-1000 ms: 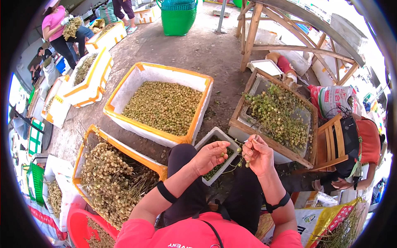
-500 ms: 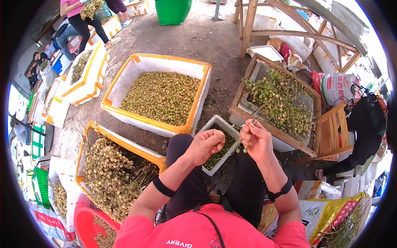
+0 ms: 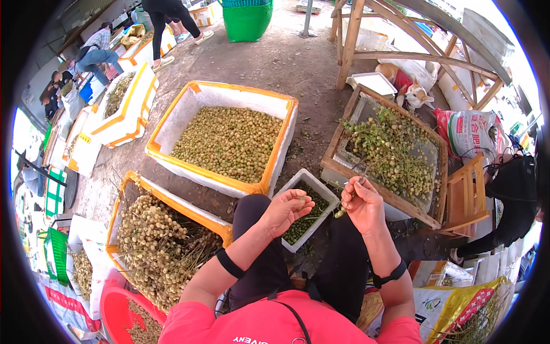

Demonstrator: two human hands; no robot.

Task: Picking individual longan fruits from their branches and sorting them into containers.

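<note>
A seated worker's hands stand apart above the lap, the right hand pinching a thin sprig bearing small pale-green fruit; the left hand has its fingertips drawn together, on what one cannot tell. Just below sits a pale tray of green fruit, between a large orange-taped foam box of loose fruit and a wood-framed screen heaped with sprigs. A dog lies beyond.

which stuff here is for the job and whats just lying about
Likely for the job:
fruit sprig in right hand
small tub of green fruit
foam box of loose fruit
wood-framed tray of sprigs

Apparently just lying about:
wooden chair
green basket
white tray
</note>
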